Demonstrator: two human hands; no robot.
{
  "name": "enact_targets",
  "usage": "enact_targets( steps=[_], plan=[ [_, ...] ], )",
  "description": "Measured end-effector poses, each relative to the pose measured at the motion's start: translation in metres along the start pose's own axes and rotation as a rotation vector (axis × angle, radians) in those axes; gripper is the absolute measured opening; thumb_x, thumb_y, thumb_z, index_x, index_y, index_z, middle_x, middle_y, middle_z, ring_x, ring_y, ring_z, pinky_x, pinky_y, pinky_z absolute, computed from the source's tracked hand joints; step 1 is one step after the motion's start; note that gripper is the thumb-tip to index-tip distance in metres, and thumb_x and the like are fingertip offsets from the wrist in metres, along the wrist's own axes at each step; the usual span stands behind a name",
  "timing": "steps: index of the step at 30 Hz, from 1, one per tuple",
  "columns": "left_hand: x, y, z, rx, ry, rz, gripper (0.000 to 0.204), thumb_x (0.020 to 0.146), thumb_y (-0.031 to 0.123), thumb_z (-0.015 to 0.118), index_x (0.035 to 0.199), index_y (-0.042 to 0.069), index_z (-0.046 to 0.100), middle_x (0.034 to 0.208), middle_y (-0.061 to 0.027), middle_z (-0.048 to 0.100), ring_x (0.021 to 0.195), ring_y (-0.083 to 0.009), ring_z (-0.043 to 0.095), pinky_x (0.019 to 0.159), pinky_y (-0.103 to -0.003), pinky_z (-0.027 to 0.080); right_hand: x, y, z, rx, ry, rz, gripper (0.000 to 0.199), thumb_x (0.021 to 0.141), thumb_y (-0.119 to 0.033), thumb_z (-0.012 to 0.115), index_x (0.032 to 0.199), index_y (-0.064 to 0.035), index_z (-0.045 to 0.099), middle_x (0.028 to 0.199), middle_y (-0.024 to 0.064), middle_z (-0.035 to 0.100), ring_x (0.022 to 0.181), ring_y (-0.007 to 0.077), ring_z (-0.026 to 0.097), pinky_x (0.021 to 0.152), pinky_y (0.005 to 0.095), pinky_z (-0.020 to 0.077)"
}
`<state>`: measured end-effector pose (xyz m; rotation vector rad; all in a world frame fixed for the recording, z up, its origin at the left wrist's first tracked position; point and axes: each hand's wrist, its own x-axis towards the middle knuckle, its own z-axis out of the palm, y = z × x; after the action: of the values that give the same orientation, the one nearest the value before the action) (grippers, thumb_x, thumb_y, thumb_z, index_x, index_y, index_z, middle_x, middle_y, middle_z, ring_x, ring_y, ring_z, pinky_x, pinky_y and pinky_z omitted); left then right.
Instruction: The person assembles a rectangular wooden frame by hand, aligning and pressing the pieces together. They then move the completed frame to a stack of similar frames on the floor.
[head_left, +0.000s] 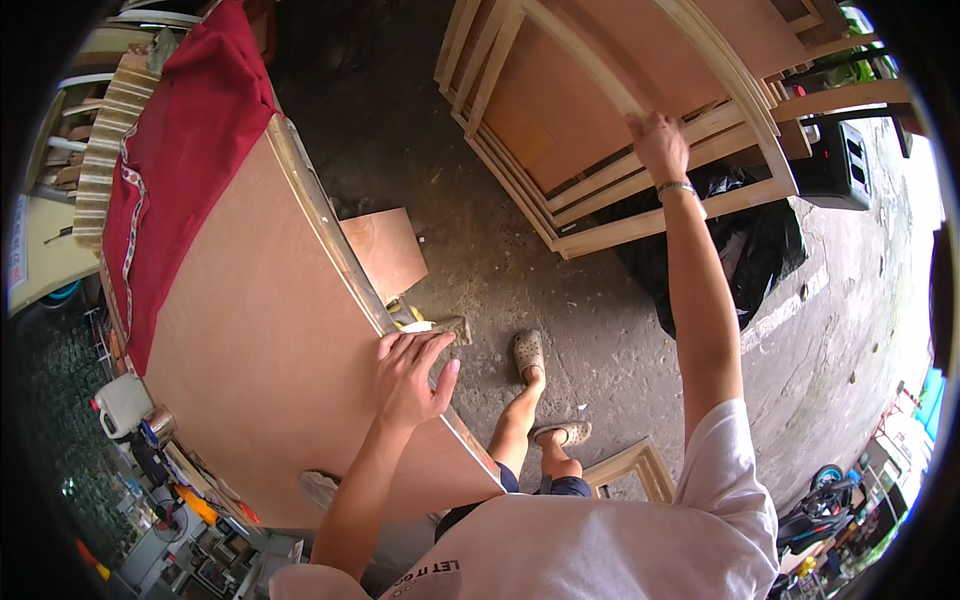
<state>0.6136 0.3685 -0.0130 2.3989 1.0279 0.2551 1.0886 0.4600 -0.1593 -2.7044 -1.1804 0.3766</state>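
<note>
My left hand (408, 378) lies on the edge of a large plywood-topped table (270, 330), fingers stretched out and thumb apart. It holds nothing. Out to the far right, my right hand (662, 150) is closed at the end of a pale bar of a wooden frame (570, 45); its fingertips are partly hidden. This frame stands among several similar ones, some backed with reddish-brown plywood. A crumpled red cloth (205, 110) covers the table's far left part, with a measuring tape (135, 215) lying over it.
A black plastic bag (770, 235) bulges beside the frames, near a black box-shaped case (845, 165). Below the table edge, a loose plywood piece (385, 250) lies over the concrete floor (480, 280). A small wooden frame (650, 465) is by my feet. A white jug (122, 403) stands left.
</note>
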Motion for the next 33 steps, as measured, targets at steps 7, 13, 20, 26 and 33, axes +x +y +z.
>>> enact_targets(
  steps=[7,13,20,26,33],
  plan=[
    [0.002,0.001,0.001,0.003,0.026,0.052,0.022,0.088,0.020,0.061,0.104,0.007,0.068,0.098,-0.0085,0.071,0.091,-0.0260,0.065,0.090,-0.042,0.040,-0.096,-0.074,-0.002,0.313,-0.068,-0.218,0.034,0.099,-0.040,0.053,0.107,-0.0087,0.063,0.086,0.0242,0.069,0.087,0.0414,0.068,0.077,0.0503,0.0534],
    [-0.006,0.004,0.007,0.022,0.043,0.031,0.020,0.088,0.021,0.061,0.100,0.008,0.067,0.094,-0.0090,0.071,0.091,-0.0266,0.066,0.094,-0.044,0.038,-0.255,-0.026,-0.069,0.349,-0.019,-0.183,0.030,0.098,-0.034,0.056,0.091,-0.0054,0.052,0.076,0.0183,0.066,0.073,0.0403,0.065,0.062,0.0496,0.0496],
    [-0.012,0.005,0.011,0.165,0.033,0.118,0.021,0.094,0.024,0.057,0.102,0.008,0.069,0.100,-0.0089,0.072,0.094,-0.0282,0.065,0.093,-0.042,0.041,-0.470,0.129,-0.106,0.495,0.040,0.192,0.024,0.098,-0.029,0.061,0.098,-0.0047,0.060,0.060,0.0170,0.053,0.057,0.0386,0.057,0.053,0.0444,0.0418],
    [-0.022,-0.024,0.018,0.270,0.006,0.164,0.028,0.098,0.027,0.055,0.108,0.005,0.068,0.107,-0.0138,0.070,0.098,-0.0326,0.064,0.092,-0.042,0.046,-0.655,0.253,-0.117,0.521,0.042,0.608,0.031,0.097,-0.037,0.059,0.102,-0.0057,0.062,0.072,0.0178,0.065,0.071,0.0395,0.065,0.060,0.0472,0.0490],
    [-0.098,0.067,0.063,0.069,-0.179,0.240,0.037,0.105,0.025,0.043,0.117,-0.002,0.065,0.117,-0.0196,0.068,0.109,-0.0332,0.063,0.094,-0.039,0.046,-0.867,0.370,-0.114,0.533,0.209,1.021,0.031,0.098,-0.038,0.058,0.104,-0.0077,0.063,0.072,0.0193,0.063,0.071,0.0400,0.065,0.058,0.0467,0.0472]
  ],
)
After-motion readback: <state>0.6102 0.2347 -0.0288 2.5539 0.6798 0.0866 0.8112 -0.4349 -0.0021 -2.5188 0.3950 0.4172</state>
